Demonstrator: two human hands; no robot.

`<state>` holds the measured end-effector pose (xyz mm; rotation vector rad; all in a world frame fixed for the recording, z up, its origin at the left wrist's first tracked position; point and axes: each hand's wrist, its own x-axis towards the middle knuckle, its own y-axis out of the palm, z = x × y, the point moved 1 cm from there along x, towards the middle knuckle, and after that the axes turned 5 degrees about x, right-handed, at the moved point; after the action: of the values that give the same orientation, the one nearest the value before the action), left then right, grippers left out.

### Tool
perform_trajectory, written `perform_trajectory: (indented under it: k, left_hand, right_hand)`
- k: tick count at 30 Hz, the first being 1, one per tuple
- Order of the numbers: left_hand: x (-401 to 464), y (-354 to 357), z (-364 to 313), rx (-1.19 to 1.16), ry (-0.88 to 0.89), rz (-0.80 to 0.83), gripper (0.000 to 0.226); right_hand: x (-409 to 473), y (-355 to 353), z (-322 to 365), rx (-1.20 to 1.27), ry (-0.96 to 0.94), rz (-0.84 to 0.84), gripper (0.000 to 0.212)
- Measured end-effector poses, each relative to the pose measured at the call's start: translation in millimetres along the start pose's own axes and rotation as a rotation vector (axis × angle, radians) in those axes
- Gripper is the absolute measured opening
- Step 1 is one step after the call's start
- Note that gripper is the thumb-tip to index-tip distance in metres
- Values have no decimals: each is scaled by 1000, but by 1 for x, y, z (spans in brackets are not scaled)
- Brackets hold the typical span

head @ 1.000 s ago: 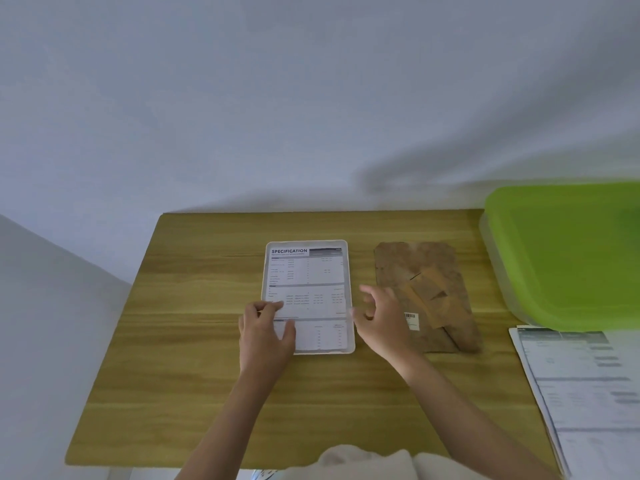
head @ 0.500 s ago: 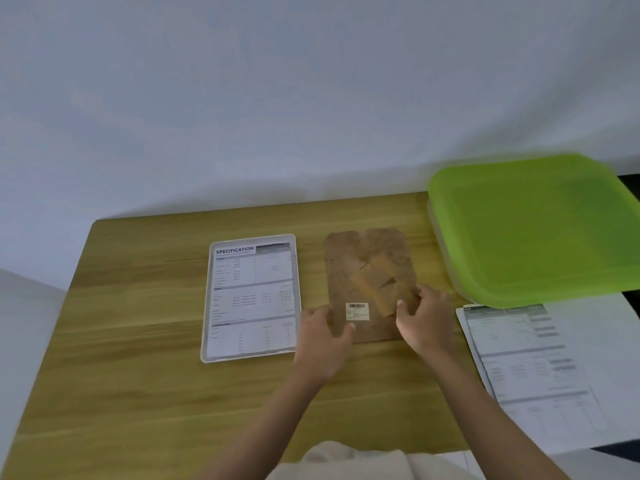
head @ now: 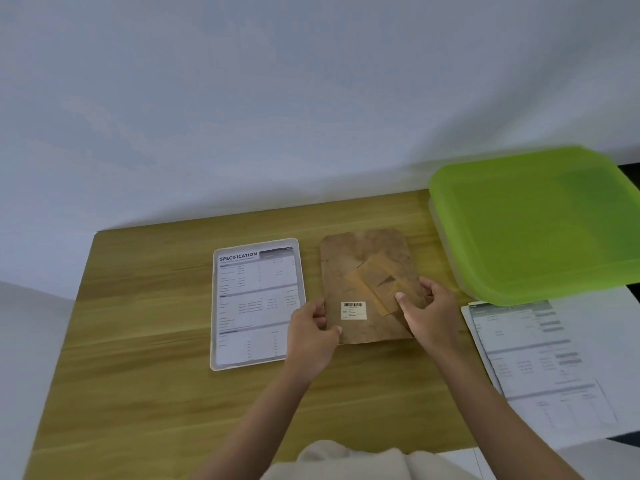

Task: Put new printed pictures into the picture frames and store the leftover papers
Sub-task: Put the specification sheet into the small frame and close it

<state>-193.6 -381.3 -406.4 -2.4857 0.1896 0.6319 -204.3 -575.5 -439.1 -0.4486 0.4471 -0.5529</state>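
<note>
A white picture frame (head: 257, 303) lies face up on the wooden table (head: 145, 341), with a printed sheet headed SPECIFICATION inside it. To its right lies the brown backing board (head: 363, 265), stand side up, with a barcode sticker and a folded stand flap. My left hand (head: 311, 336) grips the board's lower left edge, thumb on top. My right hand (head: 427, 315) holds the board's right edge, thumb pressing on the flap.
A clear storage box with a green lid (head: 540, 223) stands at the table's right end. In front of it lies a stack of printed papers (head: 547, 368), reaching past the table's right edge. A pale cloth (head: 343, 460) shows at the bottom.
Both hands left the white frame and moved right to the brown backing board, taking hold of its two sides. The camera view shifted right as well.
</note>
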Motion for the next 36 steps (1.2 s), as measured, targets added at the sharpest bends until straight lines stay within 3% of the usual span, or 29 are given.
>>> perform_trajectory:
  k: [9,17,36]
  left_hand:
    - [-8,-89,46,-157,62,-73,46]
    - [-9,-158,101,-263,10,-113,47]
    - [27,-167,130,-85,48,-41,46]
  right_hand:
    - [-66,61,45,99,-106,-40,54]
    - [-107,129,74,52,-157,55,52]
    - [-93,150,65,-69,-83,79,55]
